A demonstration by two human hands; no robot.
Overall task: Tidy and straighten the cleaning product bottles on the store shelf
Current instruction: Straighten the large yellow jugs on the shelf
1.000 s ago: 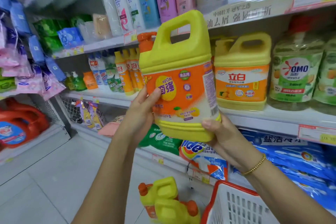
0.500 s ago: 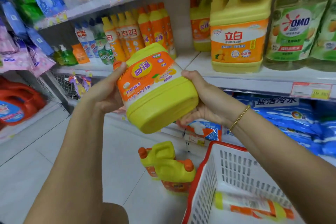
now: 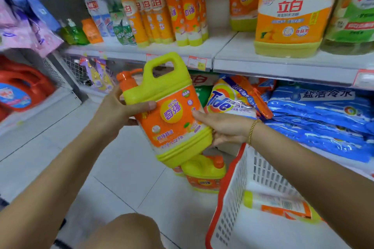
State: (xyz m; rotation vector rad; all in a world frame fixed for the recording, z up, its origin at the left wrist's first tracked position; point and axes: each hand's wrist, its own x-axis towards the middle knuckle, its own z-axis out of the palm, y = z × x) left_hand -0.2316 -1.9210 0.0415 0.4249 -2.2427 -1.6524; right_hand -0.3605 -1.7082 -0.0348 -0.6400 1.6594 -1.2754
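Both hands were on the yellow jug (image 3: 176, 133), and it was up in the air, clear of shelf and floor! It sat tilted, handle and orange cap (image 3: 126, 79) leaning up and to the left, base dropped low to the right, label facing the camera.

The left hand (image 3: 113, 113) gripped it high, just under the cap, thumb pressed flat across the top of the label and fingers wrapped out of sight behind. The right hand (image 3: 224, 127) held the lower right edge, thumb lying on the label, fingers tucked under the side. A gold bracelet (image 3: 252, 131) showed at that wrist.

Straight above the grip ran the shelf (image 3: 283, 66), its front edge carrying a price tag (image 3: 197, 62). Up and to the right of the grip stood a big yellow jug (image 3: 289, 16); up and slightly left, a packed row of slim orange bottles (image 3: 162, 10).

Just behind the right hand lay a Tide bag (image 3: 228, 99), with blue bags (image 3: 323, 119) stacked further right. Directly beneath the held jug's base, more yellow jugs (image 3: 204, 178) stood on the floor tiles. Below the right forearm sat a white basket (image 3: 228, 178) with a red rim, one bottle (image 3: 281, 206) lying inside it. Far left of the grip, red jugs (image 3: 20, 87) blurred by.
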